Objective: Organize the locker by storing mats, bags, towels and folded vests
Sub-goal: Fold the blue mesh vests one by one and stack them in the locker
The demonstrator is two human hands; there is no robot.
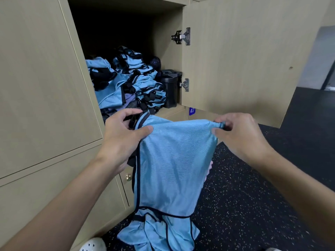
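A light blue vest with dark trim [172, 160] hangs in front of the open locker [168, 51], stretched between both hands. My left hand [123, 138] pinches its left top edge between thumb and fingers. My right hand [239, 131] pinches its bunched right top corner. Inside the locker lies a heap of similar blue vests [130, 82], some folded in a stack, some loose. More blue vests [159, 232] lie crumpled on the floor below the hanging one.
The locker door [244, 60] stands open to the right. A black bin [170, 87] sits at the right of the compartment, with a dark ball [155, 62] behind the stack. Closed locker doors [41, 87] fill the left. Below is dark speckled floor [253, 196] and a white shoe [94, 245].
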